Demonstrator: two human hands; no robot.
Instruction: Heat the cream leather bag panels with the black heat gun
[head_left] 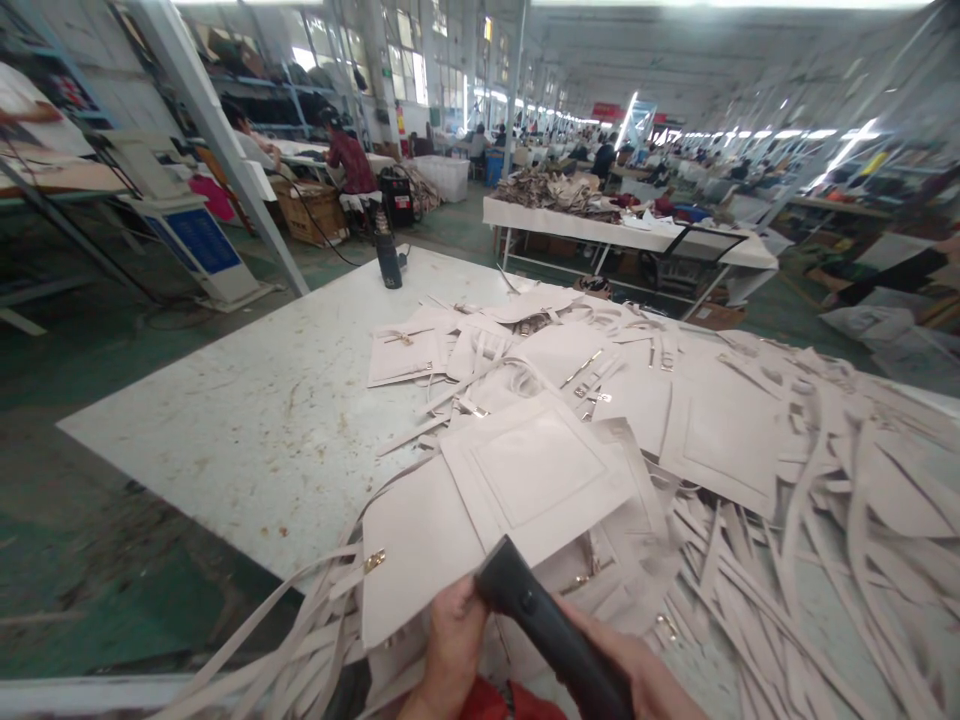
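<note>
My right hand (pixel 637 660) is wrapped round a black hand tool (pixel 551 635) with a smooth, thick, angled body; its broad end points up and left, and its exact kind does not show. My left hand (pixel 454 625) is closed at the lower edge of a beige bag panel (pixel 420 540), beside the tool's end, with its fingertips hidden. A small gold clasp (pixel 374 560) sits on that panel. Over it lies another flat beige piece (pixel 536 465) with a stitched rectangular outline. Beige straps (pixel 315 620) hang past the table edge at left.
More beige bag pieces (pixel 720 430) and straps (pixel 795 500) with gold fittings cover the right side of the white table (pixel 247 400). A black cylindrical device (pixel 387 262) stands upright at its far corner. Beyond are a metal post (pixel 225 150), another loaded table (pixel 555 218) and seated people.
</note>
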